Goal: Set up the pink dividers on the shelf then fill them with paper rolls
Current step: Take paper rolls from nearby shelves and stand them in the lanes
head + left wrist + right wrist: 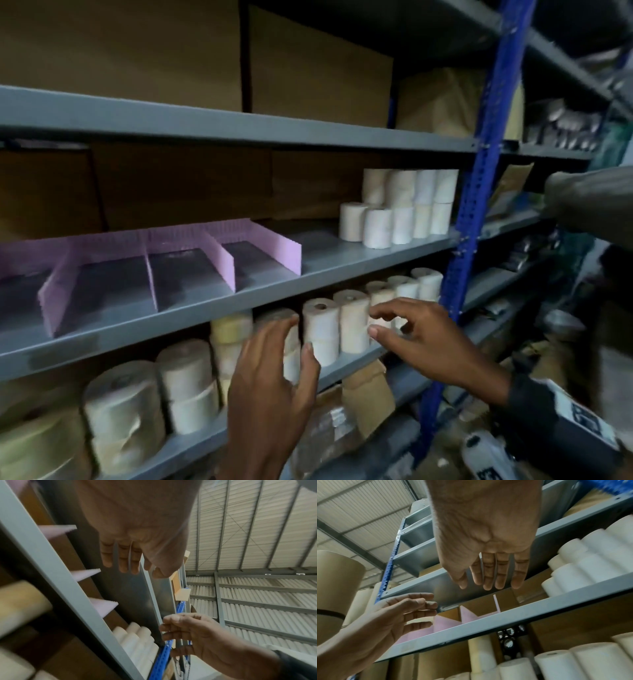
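Note:
Pink dividers (137, 260) stand on the middle grey shelf (239, 308), forming several compartments with nothing in them; they also show as pink dividers (467, 614) from below. White paper rolls (400, 209) are stacked at the right end of that shelf. On the shelf below, two upright paper rolls (320, 329) stand between my hands. My left hand (298, 337) reaches in beside them with spread, relaxed fingers and holds nothing. My right hand (375, 322) hovers at their right side, fingers apart and loose. The wrist views show the left hand (123, 566) and the right hand (488, 582) with bare palms.
A blue upright post (476, 219) bounds the shelf on the right. Cardboard boxes (137, 51) fill the top shelf. Larger rolls (126, 411) crowd the lower shelf at left, and brown packets (363, 404) lie below. More cluttered shelving stands at the far right.

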The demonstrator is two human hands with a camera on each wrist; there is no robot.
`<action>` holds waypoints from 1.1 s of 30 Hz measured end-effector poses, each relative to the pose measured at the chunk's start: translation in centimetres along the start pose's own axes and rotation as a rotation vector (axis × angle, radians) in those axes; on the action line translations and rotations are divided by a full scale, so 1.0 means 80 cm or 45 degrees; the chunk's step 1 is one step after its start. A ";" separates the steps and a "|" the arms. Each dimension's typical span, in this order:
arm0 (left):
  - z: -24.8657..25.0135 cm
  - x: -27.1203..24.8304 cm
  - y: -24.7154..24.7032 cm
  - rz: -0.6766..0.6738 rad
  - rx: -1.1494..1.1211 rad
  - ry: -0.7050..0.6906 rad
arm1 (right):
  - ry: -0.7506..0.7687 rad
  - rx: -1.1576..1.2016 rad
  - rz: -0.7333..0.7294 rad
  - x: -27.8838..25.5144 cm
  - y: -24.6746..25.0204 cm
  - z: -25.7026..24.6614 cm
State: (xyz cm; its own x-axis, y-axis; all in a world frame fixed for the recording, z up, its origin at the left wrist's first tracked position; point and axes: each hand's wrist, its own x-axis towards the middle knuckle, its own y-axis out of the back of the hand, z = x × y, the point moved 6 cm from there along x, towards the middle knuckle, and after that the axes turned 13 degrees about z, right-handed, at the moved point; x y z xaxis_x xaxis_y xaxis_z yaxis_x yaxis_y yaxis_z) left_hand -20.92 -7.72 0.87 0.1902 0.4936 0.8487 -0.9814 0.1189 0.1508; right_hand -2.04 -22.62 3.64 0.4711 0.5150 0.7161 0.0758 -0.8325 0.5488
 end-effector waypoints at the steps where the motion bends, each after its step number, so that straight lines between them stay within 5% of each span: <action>1: 0.010 0.000 -0.020 -0.019 -0.018 0.008 | -0.018 -0.013 0.008 0.005 0.009 0.019; 9: 0.041 0.012 -0.181 -0.168 -0.037 0.067 | -0.020 -0.120 0.110 0.085 0.055 0.149; 20: -0.029 0.101 -0.401 -0.194 0.047 0.225 | 0.176 -0.281 0.145 0.272 0.004 0.269; 26: -0.055 0.154 -0.494 -0.305 0.242 0.283 | 0.242 -0.564 -0.056 0.363 -0.036 0.319; 33: -0.077 0.170 -0.529 -0.409 0.413 0.251 | 0.360 -0.599 -0.295 0.389 -0.052 0.328</action>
State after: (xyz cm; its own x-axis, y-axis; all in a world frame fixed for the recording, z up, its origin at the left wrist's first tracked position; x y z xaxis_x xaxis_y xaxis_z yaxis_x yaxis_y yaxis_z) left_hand 23.38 -0.73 2.86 0.4549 0.6334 0.6260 -0.8241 0.0331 0.5654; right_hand 35.39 -8.52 12.34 0.2314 0.7608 0.6063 -0.2794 -0.5450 0.7905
